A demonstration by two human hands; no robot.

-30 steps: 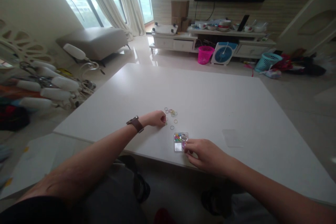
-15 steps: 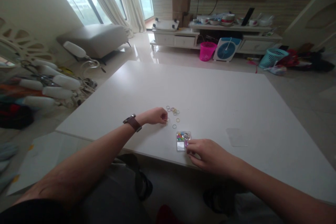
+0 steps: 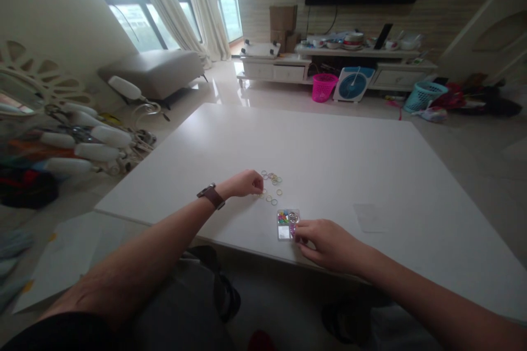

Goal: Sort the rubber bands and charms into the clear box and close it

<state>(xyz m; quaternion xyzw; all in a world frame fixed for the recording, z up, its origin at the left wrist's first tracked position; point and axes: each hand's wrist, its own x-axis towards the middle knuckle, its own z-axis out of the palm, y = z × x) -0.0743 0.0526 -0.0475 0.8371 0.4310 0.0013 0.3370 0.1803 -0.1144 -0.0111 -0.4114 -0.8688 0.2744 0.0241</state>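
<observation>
Several thin rings (image 3: 274,179) lie loosely on the white table, a few of them right beside the fingers of my left hand (image 3: 250,182). That hand is closed, its fingers curled down at the tabletop, and whatever it may hold is too small to name. A small clear box (image 3: 284,232) with compartments stands near the front edge. It has colourful pieces at its back left, metal rings at its back right and purple pieces at its front right. My right hand (image 3: 323,238) grips the box's right side with bent fingers.
A clear flat sheet (image 3: 370,218) lies on the white table (image 3: 329,148), right of the box. The table's front edge runs just below the box. Beyond the table stand a pink basket (image 3: 324,88) and a blue fan (image 3: 354,84).
One more ring now shows on the table beside my left hand, between it and the box. The view has tilted up slightly. My right hand has stayed at the box.
</observation>
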